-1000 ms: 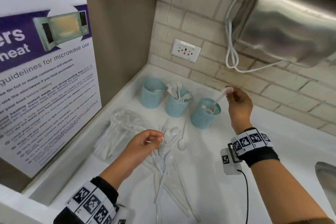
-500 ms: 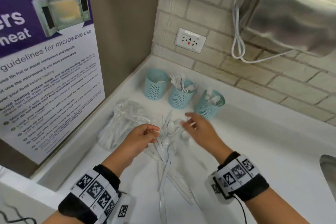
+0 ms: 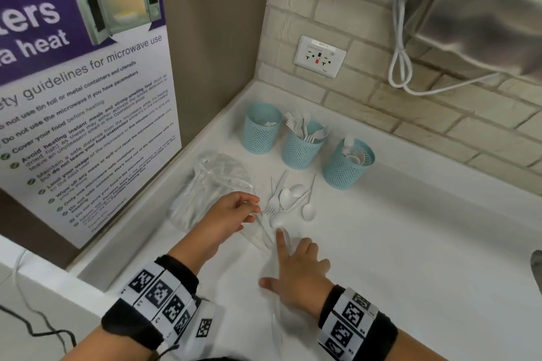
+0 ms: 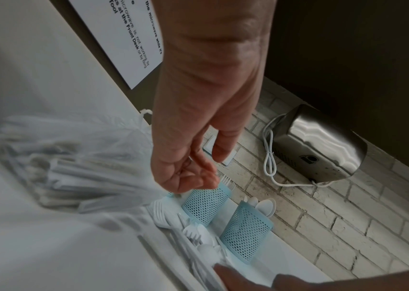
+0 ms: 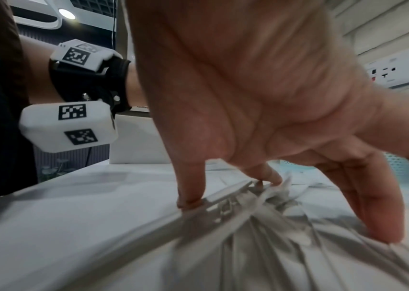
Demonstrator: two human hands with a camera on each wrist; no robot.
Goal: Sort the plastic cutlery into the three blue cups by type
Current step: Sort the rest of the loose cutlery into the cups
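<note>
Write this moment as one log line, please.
stage: sorting | left hand: curled by fork, grip unclear | right hand: open, fingers pressing knife | cups: forks middle, spoons right

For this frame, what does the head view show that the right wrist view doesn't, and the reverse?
Head only: all three blue cups, forks standing in the middle one, spoons in the right one, the poster, the plastic bag.
Right wrist only: the right hand's fingertips pressing down on a knife in the pile, seen from below.
Both: the right hand on the cutlery pile, the left wrist, the outlet.
</note>
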